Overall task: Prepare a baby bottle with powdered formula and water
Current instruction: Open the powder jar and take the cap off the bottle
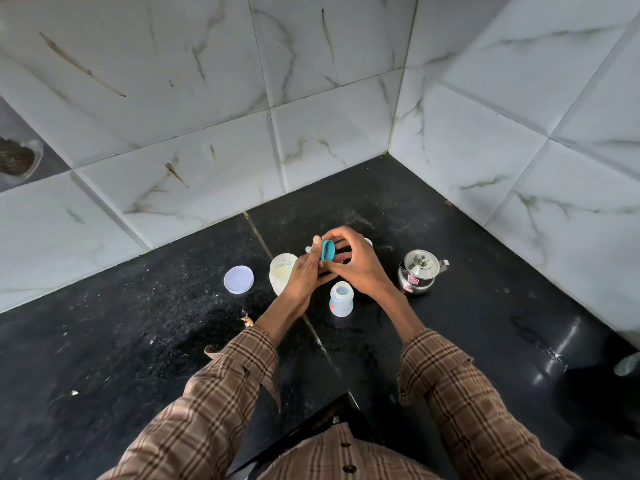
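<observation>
A small clear baby bottle [341,301] stands open on the black counter [138,341], just below my hands. Above it, my left hand [304,275] and my right hand [356,261] both hold the teal bottle collar [327,250], with the pale nipple tip poking out to its left. An open white formula jar [282,277] stands to the left, partly hidden by my left hand. Its round pale lid [238,279] lies flat further left. A small steel kettle [420,271] with its lid on stands to the right.
White marble-look tiled walls [311,116] meet in a corner right behind the objects. A small brownish scrap [247,320] lies on the counter near my left wrist. The counter's front edge runs near my body.
</observation>
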